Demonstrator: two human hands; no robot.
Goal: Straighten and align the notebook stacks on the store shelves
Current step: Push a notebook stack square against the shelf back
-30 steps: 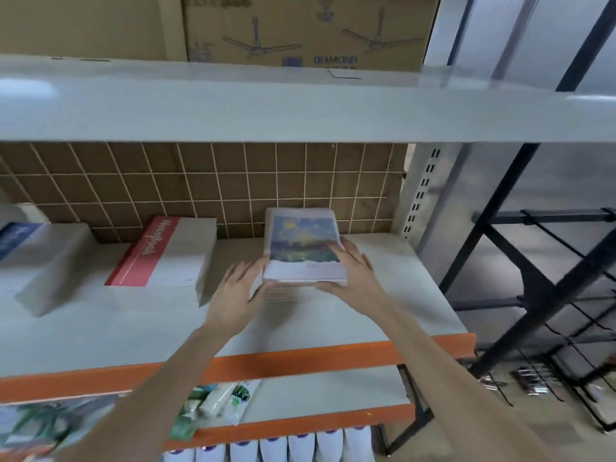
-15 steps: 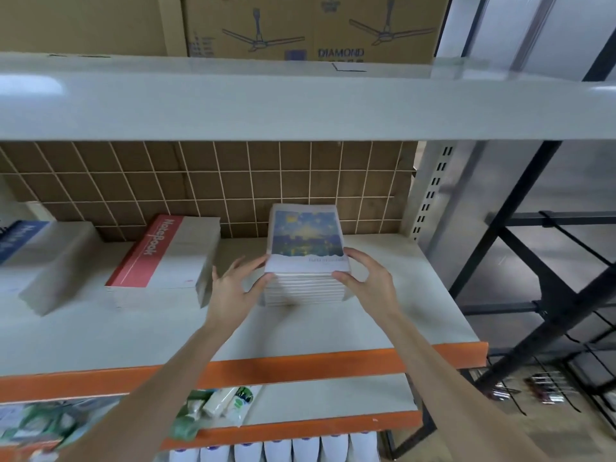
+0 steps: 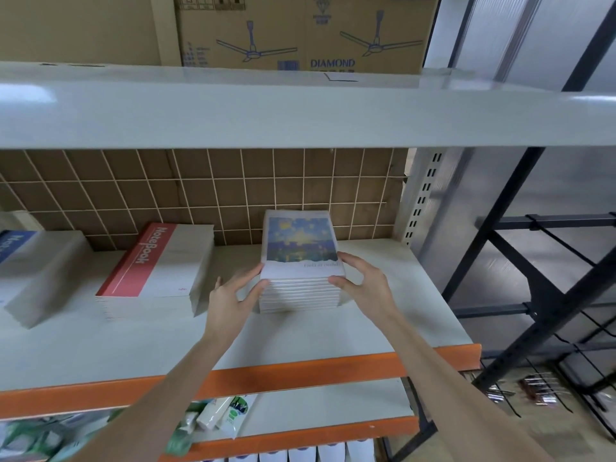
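Both hands clasp the painted-cover stack at its near corners, on the shelf at 12 o'clock.

The left hand curls fingers and thumb round the stack's near-left corner; the right hand pinches the near-right corner, thumb on the front edge, fingers on top. The stack's back edge sits close to the wire grid. Bare shelf lies open toward 3 o'clock up to the upright, and toward 6 o'clock up to the orange lip. At 9 o'clock, just beside, a red stack reads "NoteBook"; a blue stack lies farther left. Above, a carton reads "DIAMOND". The writing on the painted cover is too blurred to read.
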